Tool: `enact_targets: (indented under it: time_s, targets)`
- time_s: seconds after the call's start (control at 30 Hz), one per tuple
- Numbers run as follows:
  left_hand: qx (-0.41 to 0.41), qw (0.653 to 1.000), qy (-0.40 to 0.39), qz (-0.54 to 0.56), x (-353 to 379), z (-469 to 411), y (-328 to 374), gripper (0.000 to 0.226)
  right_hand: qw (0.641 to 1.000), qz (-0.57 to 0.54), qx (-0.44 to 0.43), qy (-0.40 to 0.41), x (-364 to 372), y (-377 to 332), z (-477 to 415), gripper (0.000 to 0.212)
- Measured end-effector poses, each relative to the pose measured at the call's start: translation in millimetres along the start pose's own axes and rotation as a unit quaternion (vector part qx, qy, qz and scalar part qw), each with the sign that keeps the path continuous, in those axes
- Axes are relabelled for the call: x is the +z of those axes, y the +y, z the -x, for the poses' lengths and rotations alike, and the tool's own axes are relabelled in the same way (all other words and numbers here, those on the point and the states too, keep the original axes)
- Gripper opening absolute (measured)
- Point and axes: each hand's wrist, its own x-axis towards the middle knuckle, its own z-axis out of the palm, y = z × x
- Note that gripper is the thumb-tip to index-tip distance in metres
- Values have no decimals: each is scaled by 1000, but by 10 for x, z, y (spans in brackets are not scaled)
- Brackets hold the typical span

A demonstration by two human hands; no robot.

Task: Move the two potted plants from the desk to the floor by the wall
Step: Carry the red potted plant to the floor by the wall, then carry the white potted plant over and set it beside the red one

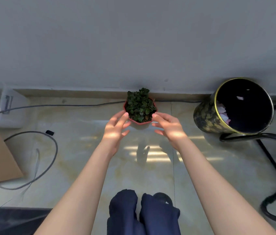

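Plant pot [139, 108] stands on floor [83, 150] by wall [134, 39]; left hand [116, 127] and right hand [169, 127] flank it, fingers spread, holding nothing.

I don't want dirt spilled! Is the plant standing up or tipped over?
Standing up. The plant pot sits flat on the floor by the wall, leaves pointing upward.

The potted plant [139, 106] stands on the floor [150, 175] against the wall [134, 39], bin [233, 106] to its right.
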Motion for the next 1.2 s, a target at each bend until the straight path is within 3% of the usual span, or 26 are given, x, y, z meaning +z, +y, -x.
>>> enact_targets:
  time_s: [0.23, 0.6, 1.03, 1.2]
  targets:
    - [14, 997, -20, -78, -79, 993, 865, 25, 1000, 20, -3, -22, 142, -890, 970, 28]
    - [24, 996, -12, -83, -511, 2443, 2034, 24, 996, 56, -16, -64, 655, -1927, 2469, 18]
    - [47, 995, 42, -79, -1258, 3693, 2542, 27, 978, 140, -57, -145, 1256, -2406, 3583, 33]
    - [57, 993, 94, -37, -1442, 4075, 2522, 25, 960, 184, -71, -200, 1458, -2442, 3812, 27]
